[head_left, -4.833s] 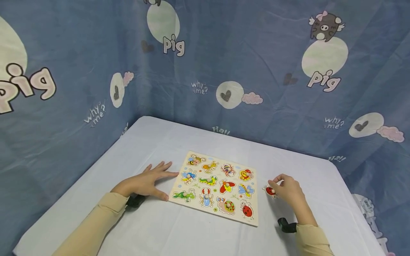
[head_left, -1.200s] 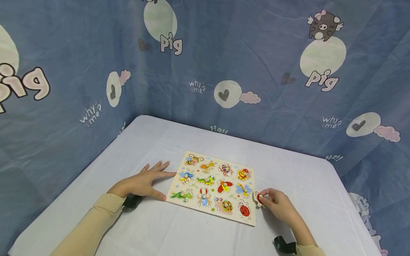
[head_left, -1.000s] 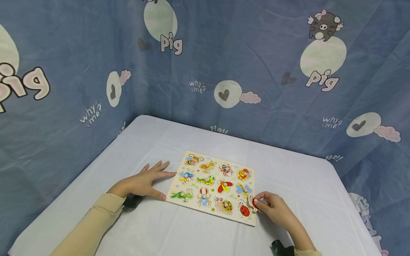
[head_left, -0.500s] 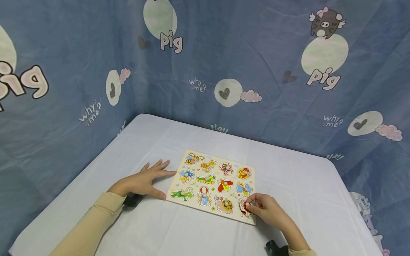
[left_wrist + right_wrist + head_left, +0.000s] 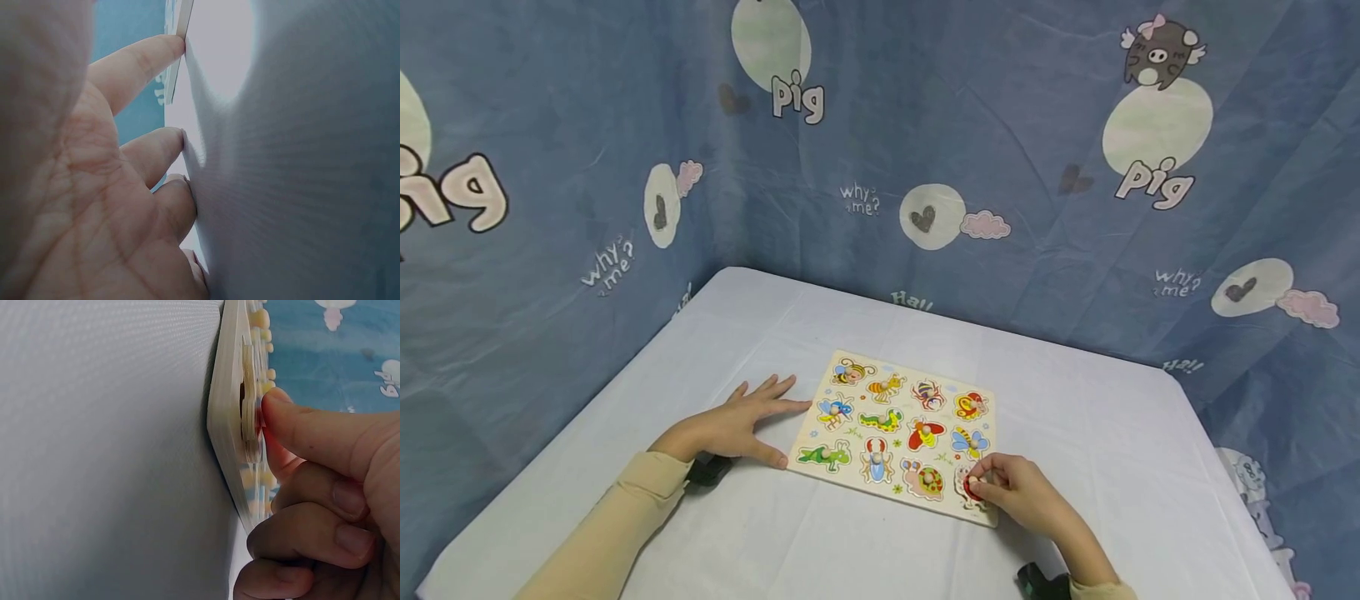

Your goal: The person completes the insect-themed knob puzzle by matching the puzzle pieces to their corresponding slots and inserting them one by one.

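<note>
A wooden knob puzzle board (image 5: 850,481) lies on the white table, with several insect pieces seated in it. My right hand (image 5: 1022,497) pinches the knob of the red ladybug puzzle piece (image 5: 964,490) between thumb and index finger, over the board's near right corner. The right wrist view shows this ladybug piece (image 5: 249,403) at the board's surface, with a dark gap under part of it. Fingers spread, my left hand (image 5: 730,427) rests flat at the board's left edge; its thumb and index fingertip touch that edge.
The white-covered table (image 5: 820,542) extends around the board on all sides. Behind and to the left hangs a blue curtain (image 5: 1030,275) with pig prints. A black wrist device (image 5: 1043,581) sits below my right wrist.
My right hand has carried the ladybug piece leftward from the table beside the board onto its near right corner, over the printed ladybug. The left hand has stayed at the left edge.
</note>
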Available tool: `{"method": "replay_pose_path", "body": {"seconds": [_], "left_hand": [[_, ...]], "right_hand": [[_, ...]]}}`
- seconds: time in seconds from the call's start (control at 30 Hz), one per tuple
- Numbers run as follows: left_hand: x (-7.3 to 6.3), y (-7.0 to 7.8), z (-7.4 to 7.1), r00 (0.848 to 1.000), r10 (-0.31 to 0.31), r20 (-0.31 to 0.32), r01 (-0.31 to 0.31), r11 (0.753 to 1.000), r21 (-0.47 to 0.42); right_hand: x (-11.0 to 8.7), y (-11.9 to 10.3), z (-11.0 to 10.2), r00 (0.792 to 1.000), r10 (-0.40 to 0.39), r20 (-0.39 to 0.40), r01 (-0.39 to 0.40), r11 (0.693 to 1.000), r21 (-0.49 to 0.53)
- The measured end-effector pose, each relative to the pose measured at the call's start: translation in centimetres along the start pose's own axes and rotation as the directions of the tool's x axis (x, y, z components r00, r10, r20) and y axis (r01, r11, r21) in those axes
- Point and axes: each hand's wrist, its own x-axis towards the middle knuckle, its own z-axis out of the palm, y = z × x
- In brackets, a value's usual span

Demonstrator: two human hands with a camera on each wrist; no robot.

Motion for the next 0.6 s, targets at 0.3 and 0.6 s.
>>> {"method": "replay_pose_path", "body": {"seconds": [0.3,0.6], "left_hand": [[-0.14,0.13,-0.04,1.0,0.002,-0.003,-0.003,1.0,-0.005],[-0.15,0.19,-0.05,1.0,0.003,-0.006,-0.003,1.0,-0.002]], "right_hand": [[-0.07,0.12,0.16,1.0,-0.025,0.005,0.025,1.0,0.008],[0.0,0.04,0.25,1.0,0.008,-0.003,-0.008,1.0,0.001]]}}
